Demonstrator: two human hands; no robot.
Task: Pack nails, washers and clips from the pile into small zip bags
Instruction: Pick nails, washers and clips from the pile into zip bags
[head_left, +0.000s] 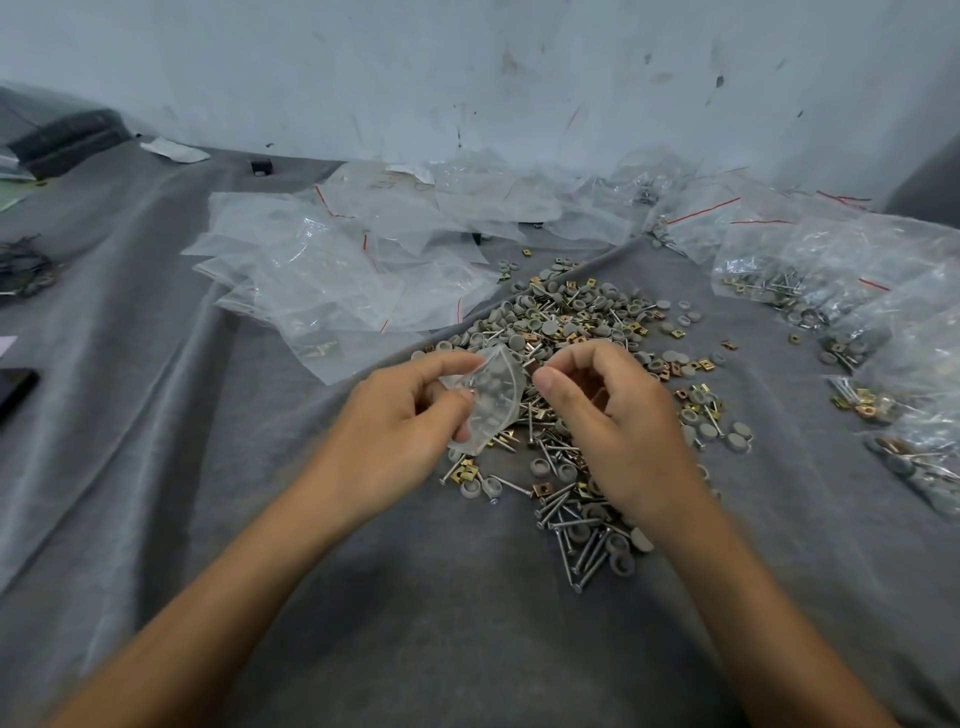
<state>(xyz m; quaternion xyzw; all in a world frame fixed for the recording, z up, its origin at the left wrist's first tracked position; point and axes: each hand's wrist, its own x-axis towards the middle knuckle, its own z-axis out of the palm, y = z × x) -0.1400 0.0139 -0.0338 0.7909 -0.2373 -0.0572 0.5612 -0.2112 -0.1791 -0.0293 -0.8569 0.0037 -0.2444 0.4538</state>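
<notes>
Midway, by the look of it: on the grey cloth (467, 623) a slack heap of empty zip bags (332, 270) lies at the left awaiting use, a broad pile (571, 322) of nails, grey washers and brass-coloured clips spreads across the centre, and a bank of filled bags (831, 291) (red seal lines showing on several) lines the right edge. Judged from that spread, a good share of the packing is done, yet the loose pile is large and many bags are unfilled, so plenty is left. Over the near side of the pile the person works on one more packet. The left hand (405, 415) pinches a small zip bag (485, 400) between thumb and curled fingers, holding it clear of the cloth with its mouth turned toward the other hand; grey washers and at least one nail show through the plastic, so this bag is partly loaded. Just beside its open edge, the right hand (613, 415) has its fingers curled inward around what look like copper-coloured clips (597, 397), thumb and forefinger nearly touching the bag's rim. Whether a piece is passing into the mouth cannot be told; the bag is not yet sealed.
</notes>
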